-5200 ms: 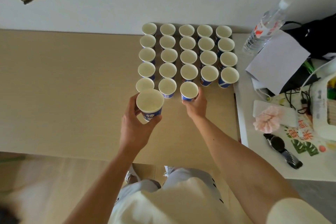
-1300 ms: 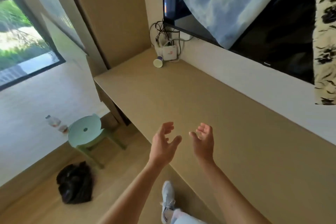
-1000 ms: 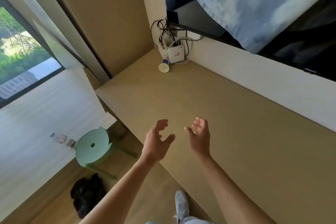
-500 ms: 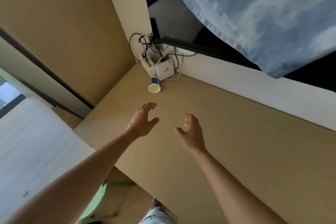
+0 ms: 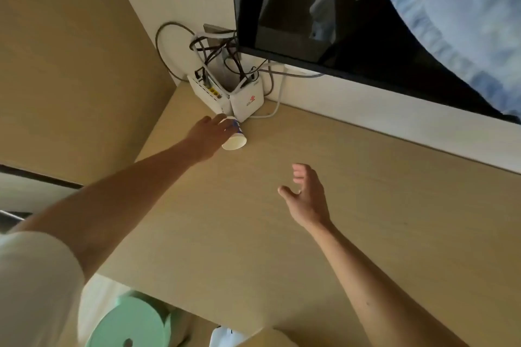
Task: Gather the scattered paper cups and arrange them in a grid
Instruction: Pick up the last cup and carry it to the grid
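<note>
Now the left hand (image 5: 207, 136) curls its fingers round the paper cup (image 5: 236, 140) at upper centre, beside the router (image 5: 248, 103) — the right hand (image 5: 306, 198) hangs open. Best lift gently, clear of the cables (image 5: 213, 51)

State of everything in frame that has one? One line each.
cup, on its side, mouth towards camera, held.
left hand, grips the cup.
right hand, open, empty, over the desk.
router, upright, cables plugged in.
TV, screen dark.
</note>
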